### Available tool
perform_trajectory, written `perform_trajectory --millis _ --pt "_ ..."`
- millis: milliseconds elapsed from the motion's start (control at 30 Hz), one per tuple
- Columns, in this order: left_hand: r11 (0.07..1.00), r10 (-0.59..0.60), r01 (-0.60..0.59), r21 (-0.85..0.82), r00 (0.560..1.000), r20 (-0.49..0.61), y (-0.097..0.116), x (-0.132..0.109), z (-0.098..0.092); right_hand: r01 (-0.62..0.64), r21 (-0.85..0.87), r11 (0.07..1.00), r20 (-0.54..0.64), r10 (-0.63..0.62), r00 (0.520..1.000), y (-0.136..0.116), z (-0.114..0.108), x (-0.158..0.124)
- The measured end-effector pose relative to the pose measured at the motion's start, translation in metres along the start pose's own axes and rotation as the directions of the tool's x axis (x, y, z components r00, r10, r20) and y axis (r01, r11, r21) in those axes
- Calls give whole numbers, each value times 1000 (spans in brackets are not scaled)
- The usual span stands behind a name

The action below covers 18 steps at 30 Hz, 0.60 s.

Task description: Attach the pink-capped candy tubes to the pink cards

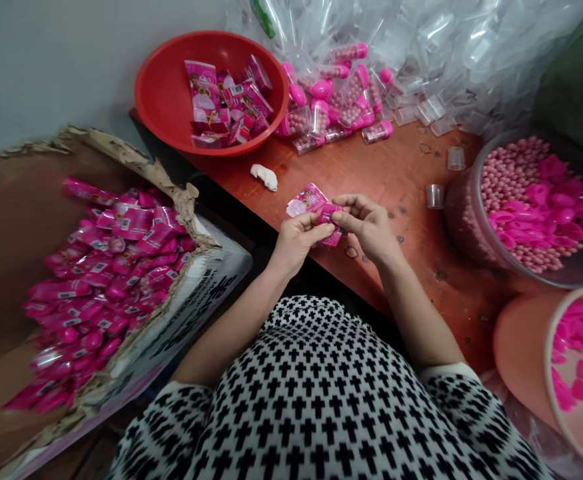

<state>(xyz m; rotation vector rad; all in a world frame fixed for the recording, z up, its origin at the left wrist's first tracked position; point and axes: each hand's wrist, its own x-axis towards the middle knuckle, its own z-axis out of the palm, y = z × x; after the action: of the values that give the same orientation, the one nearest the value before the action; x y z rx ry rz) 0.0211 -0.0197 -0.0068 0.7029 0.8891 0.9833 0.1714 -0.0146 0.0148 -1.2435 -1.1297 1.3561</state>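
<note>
We have a small pink printed packet (329, 215) between our hands, just inside the near edge of the bench (291, 160). Our left hand (294, 245) pinches its left side between thumb and forefinger, while our right hand (371, 230) pinches the right side between thumb and curled fingers; we cannot tell whether its lower end is sealed. Partly behind it, a flat pink-and-white wrapper (307, 198) lies on the bench, and a crumpled white scrap (264, 177) sits farther along the near edge, toward the left corner. At that left corner stands a red plastic bowl (154, 93) with more pink packets in it, overhanging the edge. Just beside the bowl, toward the far edge, we see a heap of clear tubes (356, 110) with pink caps, many filled with pink beads, next to a large spread of clear plastic cups (431, 53). Two loose cups (435, 197) are near the transparent tub (464, 213) on the bench's right side, which holds pink beads (511, 167) and pink plastic pieces (554, 207). Nearer us, at the right end of the near edge, a peach-coloured bucket (526, 340) contains more pink pieces. On our left, beyond the near edge, a torn-edged cardboard box (11, 213) holds a large pile of filled pink packets (121, 273).
</note>
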Motion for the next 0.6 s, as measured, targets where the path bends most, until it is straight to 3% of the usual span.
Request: perform_trajectory --millis 133,233,400,467,600 --pt "997 -35 37 65 999 -28 3 -10 0 25 52 998 -138 -17 990 -2 12 6" --pt "996 -57 62 69 997 -60 9 -18 -4 14 56 998 -178 -4 984 -1 18 7" --pt "979 -163 164 123 986 -17 16 -30 -21 50 80 995 -245 -29 969 0 9 16" --pt "978 -142 146 148 989 -37 15 -30 -28 81 51 995 -225 -67 972 -3 3 20" --pt "999 -4 7 41 997 -72 11 -15 -29 27 -14 1000 -17 -27 999 -5 5 23"
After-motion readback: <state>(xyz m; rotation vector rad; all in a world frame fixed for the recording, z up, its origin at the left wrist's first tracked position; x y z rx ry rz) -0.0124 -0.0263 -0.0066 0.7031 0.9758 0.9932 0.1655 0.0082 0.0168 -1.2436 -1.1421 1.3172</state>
